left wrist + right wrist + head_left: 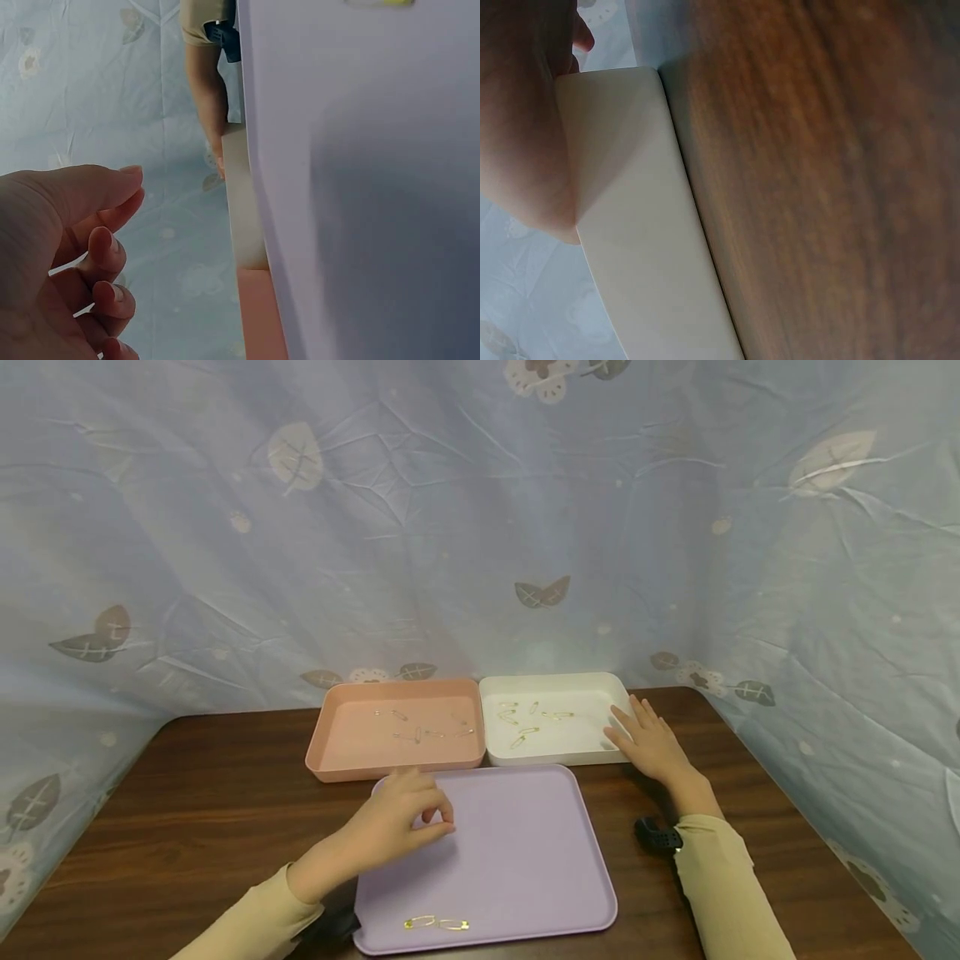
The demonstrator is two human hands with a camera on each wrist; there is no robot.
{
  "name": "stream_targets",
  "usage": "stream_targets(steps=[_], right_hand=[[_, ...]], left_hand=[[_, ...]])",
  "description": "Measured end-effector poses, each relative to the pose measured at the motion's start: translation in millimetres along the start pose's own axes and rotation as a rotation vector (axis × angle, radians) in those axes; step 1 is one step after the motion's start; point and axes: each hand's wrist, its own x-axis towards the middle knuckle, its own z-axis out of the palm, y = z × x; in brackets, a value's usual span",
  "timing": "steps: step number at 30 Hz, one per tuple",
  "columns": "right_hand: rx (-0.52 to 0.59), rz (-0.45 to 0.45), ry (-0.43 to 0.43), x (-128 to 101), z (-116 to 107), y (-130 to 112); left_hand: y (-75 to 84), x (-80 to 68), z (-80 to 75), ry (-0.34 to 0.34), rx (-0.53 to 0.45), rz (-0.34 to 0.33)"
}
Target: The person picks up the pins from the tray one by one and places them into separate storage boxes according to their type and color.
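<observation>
My left hand (401,818) hovers above the lilac tray (517,852), fingers loosely curled. In the left wrist view its thumb (97,187) lies close to the index finger, and no object shows between them. Two gold safety pins (437,923) lie at the tray's near edge. My right hand (648,743) is spread, fingers extended, over the right rim of the white tray (555,758). Several gold safety pins (528,730) are scattered in that white tray. A pink tray (397,770) to its left holds several silver safety pins (433,733).
All three trays stand on a dark wooden table (202,827), the white and pink ones side by side behind the lilac one. A pale blue patterned cloth (450,527) hangs behind and along the sides. A black band (658,836) is on my right wrist.
</observation>
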Motion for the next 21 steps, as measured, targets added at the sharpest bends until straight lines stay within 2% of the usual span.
stream_targets(steps=[6, 11, 16, 21], right_hand=[[0.000, -0.003, 0.001, 0, -1, 0], [0.000, -0.003, 0.009, 0, 0, 1], [0.007, -0.008, 0.013, -1, 0, 1], [0.001, -0.007, 0.010, -1, -1, 1]], left_hand=[[0.3, -19.2, 0.4, 0.056, -0.085, 0.042], [2.5, -35.0, 3.3, 0.043, -0.122, 0.037], [3.2, -48.9, 4.5, -0.025, -0.140, 0.015], [2.3, -57.8, 5.5, -0.145, -0.158, 0.009]])
